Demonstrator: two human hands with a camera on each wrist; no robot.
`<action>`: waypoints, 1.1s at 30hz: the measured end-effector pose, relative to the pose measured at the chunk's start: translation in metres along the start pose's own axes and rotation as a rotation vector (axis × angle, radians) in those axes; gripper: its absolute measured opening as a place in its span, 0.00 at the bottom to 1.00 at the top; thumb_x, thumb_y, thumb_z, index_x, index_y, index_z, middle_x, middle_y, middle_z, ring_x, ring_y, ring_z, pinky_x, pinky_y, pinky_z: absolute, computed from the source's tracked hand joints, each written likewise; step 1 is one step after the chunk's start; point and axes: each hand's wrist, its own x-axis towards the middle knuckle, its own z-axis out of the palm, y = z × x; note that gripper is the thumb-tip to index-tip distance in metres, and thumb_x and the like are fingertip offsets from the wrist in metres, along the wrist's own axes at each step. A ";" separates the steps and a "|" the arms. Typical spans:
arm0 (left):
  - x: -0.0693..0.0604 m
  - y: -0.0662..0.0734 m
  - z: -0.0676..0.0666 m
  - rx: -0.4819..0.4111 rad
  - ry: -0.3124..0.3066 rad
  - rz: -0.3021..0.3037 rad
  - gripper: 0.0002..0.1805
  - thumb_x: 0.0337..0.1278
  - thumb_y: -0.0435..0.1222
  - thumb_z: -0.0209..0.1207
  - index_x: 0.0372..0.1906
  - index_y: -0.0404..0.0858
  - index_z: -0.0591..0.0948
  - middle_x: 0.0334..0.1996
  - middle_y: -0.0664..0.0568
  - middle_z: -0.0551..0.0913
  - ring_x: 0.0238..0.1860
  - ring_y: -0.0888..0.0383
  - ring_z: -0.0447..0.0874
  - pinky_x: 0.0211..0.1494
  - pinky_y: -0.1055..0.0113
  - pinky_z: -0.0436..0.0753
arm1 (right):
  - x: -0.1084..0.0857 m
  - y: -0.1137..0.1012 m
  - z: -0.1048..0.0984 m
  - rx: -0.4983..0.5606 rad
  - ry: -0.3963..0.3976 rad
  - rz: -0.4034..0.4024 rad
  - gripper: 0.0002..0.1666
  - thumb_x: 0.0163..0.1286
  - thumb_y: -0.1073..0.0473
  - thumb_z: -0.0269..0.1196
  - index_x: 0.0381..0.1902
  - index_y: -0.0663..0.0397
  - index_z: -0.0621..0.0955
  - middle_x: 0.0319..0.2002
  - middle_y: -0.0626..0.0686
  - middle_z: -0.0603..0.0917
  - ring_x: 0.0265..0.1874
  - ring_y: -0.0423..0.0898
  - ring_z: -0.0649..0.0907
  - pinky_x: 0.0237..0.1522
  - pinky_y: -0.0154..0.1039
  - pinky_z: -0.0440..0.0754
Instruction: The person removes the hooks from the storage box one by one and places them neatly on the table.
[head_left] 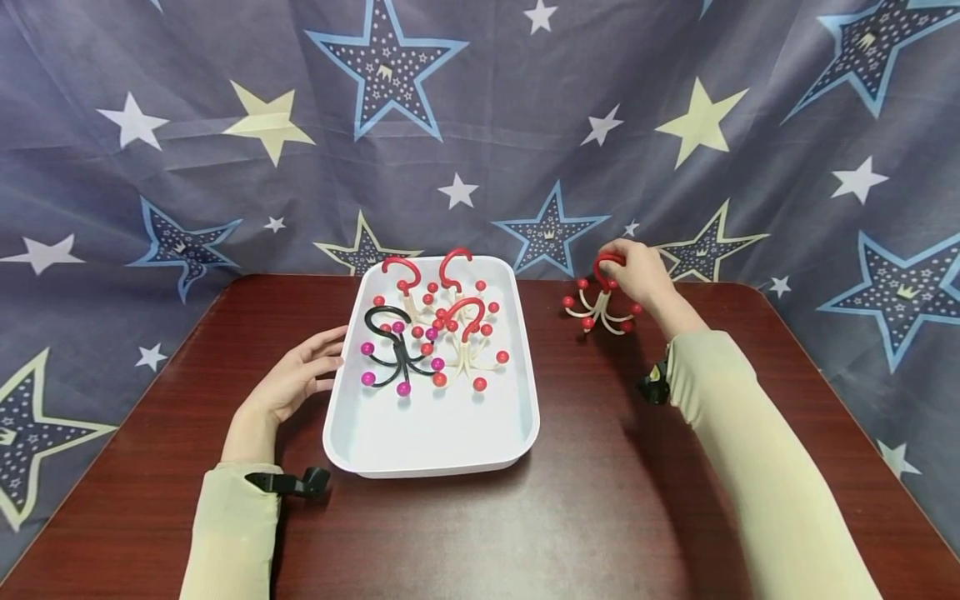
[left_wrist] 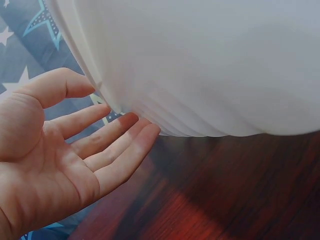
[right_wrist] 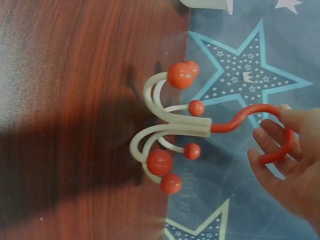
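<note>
My right hand [head_left: 636, 271] holds a claw massager [head_left: 602, 310] by its red hook handle, to the right of the white tray [head_left: 431, 433]. Cream prongs tipped with red balls hang below that hook; I cannot tell whether they touch the table. In the right wrist view my fingers [right_wrist: 272, 175] curl about the hook. My left hand [head_left: 296, 379] is at the tray's left side. Its loosely bent fingers [left_wrist: 117, 145] meet the tray wall [left_wrist: 200, 75] in the left wrist view and do not grip it.
Inside the tray stand several more massagers: a black one [head_left: 400, 354] with purple balls at the left, and others with red hooks and cream prongs [head_left: 465, 354]. The brown table [head_left: 585, 517] ends at a star-patterned cloth [head_left: 480, 150] behind.
</note>
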 end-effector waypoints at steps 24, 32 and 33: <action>-0.001 0.001 0.000 -0.002 -0.034 0.028 0.33 0.61 0.31 0.51 0.69 0.37 0.53 0.54 0.53 0.70 0.46 0.62 0.80 0.42 0.65 0.81 | -0.015 -0.100 0.031 0.248 -0.191 -0.318 0.15 0.63 0.56 0.60 0.48 0.51 0.79 0.43 0.52 0.83 0.43 0.44 0.82 0.47 0.41 0.76; 0.000 0.002 0.001 -0.008 -0.038 0.024 0.33 0.61 0.31 0.51 0.69 0.38 0.53 0.56 0.49 0.68 0.47 0.61 0.79 0.43 0.64 0.80 | -0.028 -0.122 0.057 0.283 -0.287 -0.395 0.17 0.62 0.56 0.61 0.50 0.49 0.79 0.43 0.50 0.83 0.43 0.43 0.81 0.46 0.41 0.77; 0.000 0.002 0.002 -0.010 -0.037 0.024 0.33 0.61 0.31 0.51 0.69 0.38 0.53 0.56 0.49 0.69 0.46 0.61 0.79 0.42 0.64 0.81 | -0.029 -0.124 0.060 0.289 -0.300 -0.389 0.18 0.61 0.55 0.62 0.50 0.49 0.78 0.44 0.50 0.82 0.43 0.43 0.81 0.46 0.41 0.77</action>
